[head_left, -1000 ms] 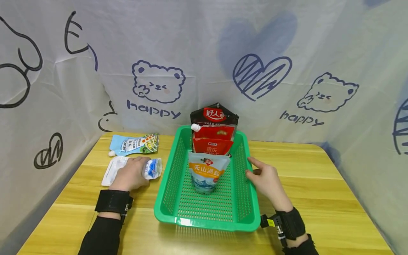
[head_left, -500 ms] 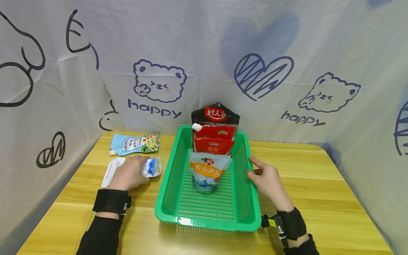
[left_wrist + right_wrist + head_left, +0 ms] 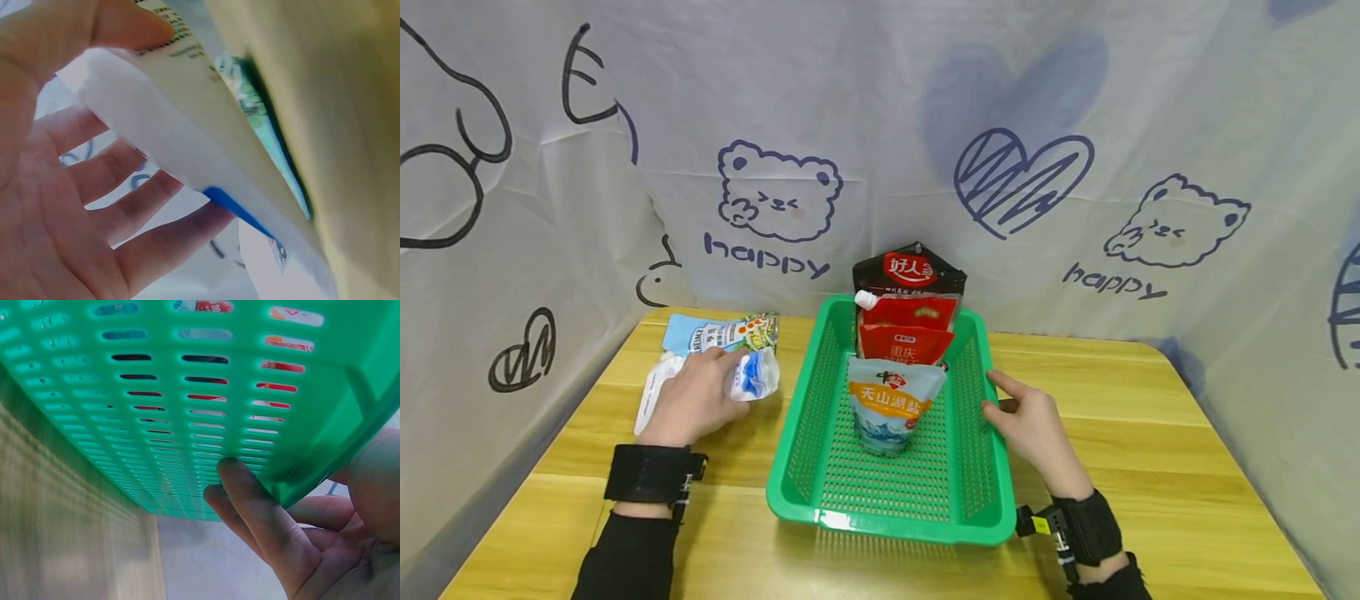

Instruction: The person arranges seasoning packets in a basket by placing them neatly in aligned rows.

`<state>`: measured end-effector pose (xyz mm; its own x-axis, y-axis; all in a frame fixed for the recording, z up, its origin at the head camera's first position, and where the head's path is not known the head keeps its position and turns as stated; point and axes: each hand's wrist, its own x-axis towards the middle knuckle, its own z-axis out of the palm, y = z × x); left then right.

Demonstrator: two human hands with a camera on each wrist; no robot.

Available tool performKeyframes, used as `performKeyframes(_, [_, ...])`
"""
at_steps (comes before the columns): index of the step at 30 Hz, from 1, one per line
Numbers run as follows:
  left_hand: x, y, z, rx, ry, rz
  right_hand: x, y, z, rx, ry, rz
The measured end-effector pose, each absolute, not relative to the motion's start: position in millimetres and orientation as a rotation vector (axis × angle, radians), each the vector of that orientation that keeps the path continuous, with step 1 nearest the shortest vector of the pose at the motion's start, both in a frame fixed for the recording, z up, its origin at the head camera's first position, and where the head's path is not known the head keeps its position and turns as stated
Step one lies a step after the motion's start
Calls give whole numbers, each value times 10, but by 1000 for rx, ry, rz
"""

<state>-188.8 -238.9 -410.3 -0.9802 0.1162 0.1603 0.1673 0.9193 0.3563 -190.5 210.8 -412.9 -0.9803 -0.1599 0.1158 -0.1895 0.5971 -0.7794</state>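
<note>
My left hand (image 3: 700, 396) grips a white pouch (image 3: 756, 375) with blue print, left of the basket. White shows on both sides of that hand. The left wrist view has the thumb on the printed face of the pouch (image 3: 144, 106) and the other fingers spread beneath it. With thumb and fingers, my right hand (image 3: 1028, 421) holds the right rim of a green plastic basket (image 3: 891, 529). In the right wrist view two fingertips touch the slotted outer wall. Behind the left hand lies a light blue Heinz squeeze pouch (image 3: 722, 332), partly covered.
Inside the basket several pouches stand in a row: a salt pouch (image 3: 895, 404) in front, red pouches (image 3: 904, 343) behind it, and a black pouch (image 3: 910, 271) at the back. A wooden table (image 3: 1120, 417) carries everything. A drawn-on white cloth (image 3: 895, 125) hangs behind.
My left hand has moved slightly up and left with the white pouch, whose end is tilted and covers more of the Heinz pouch. The right hand keeps its hold on the basket.
</note>
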Motion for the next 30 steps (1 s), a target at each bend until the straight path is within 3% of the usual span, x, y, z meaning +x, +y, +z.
performKeyframes(30, [-1340, -1827, -3402, -535, -2477, -455, -1879, 2122, -4076, 302, -2805, 1345])
